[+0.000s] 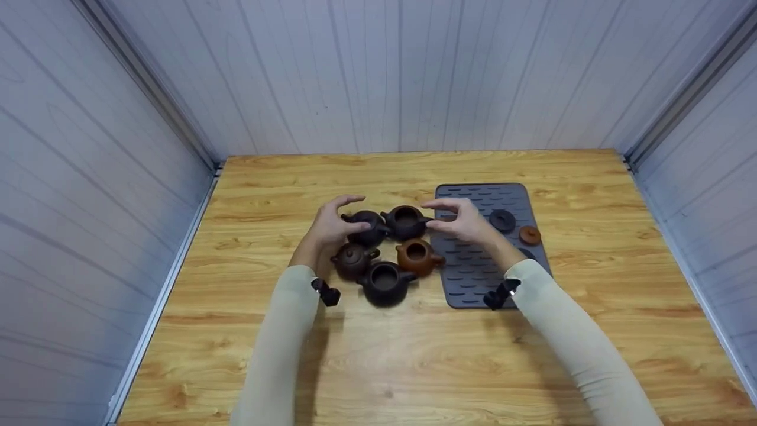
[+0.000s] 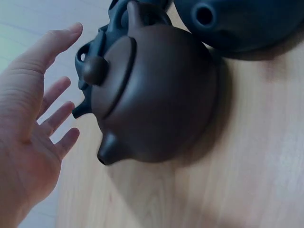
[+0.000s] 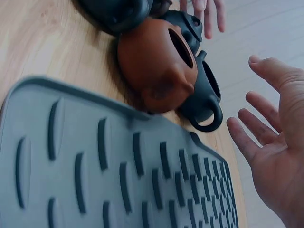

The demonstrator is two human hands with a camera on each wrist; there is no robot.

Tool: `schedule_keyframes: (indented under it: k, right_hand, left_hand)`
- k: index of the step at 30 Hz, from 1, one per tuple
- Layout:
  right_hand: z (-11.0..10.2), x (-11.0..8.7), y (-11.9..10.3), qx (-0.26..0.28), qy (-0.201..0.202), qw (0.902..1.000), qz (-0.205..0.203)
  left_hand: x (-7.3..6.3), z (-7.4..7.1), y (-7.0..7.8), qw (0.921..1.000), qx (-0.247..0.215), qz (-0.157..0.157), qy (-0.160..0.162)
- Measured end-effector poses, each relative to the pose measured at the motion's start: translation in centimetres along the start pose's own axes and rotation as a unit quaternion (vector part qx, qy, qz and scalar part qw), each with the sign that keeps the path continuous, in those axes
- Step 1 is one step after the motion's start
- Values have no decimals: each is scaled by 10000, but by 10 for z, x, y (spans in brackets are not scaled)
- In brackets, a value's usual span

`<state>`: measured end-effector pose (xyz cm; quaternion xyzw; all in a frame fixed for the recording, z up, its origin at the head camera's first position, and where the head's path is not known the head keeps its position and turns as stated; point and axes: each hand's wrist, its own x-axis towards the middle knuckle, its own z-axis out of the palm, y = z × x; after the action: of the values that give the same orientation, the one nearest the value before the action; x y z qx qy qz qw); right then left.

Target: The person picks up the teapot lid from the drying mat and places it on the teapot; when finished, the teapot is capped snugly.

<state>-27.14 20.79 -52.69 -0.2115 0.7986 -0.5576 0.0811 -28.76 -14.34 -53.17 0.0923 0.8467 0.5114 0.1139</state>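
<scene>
Several teapots stand in a close cluster on the wooden table. My left hand (image 1: 333,226) hovers at the cluster's left side, fingers spread, its thumb overlapping the black teapot (image 1: 371,235) at the back left. Nearest in the left wrist view is a lidded dark-brown teapot (image 2: 161,95). My right hand (image 1: 464,222) is held at the other side, thumb and fingers apart, beside the handle of the lidless dark teapot (image 1: 406,220) at the back right. A lidless orange-brown teapot (image 3: 142,61) and a larger lidless black teapot (image 1: 385,290) sit toward the front. Neither hand holds anything.
A grey ribbed mat (image 1: 473,290) lies right of the teapots. On it are a dark round lid (image 1: 502,220), an orange-brown lid (image 1: 530,235) and another dark lid (image 1: 526,254), partly covered by the right forearm. Pale panel walls (image 1: 378,77) enclose the table's back and sides.
</scene>
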Motion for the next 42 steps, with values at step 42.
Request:
schedule_keyframes:
  k: [42]
  right_hand:
    - [-90, -51, 41, -896, 1381, 9830, 817]
  left_hand:
    - [33, 56, 25, 9782, 2047, 206, -275]
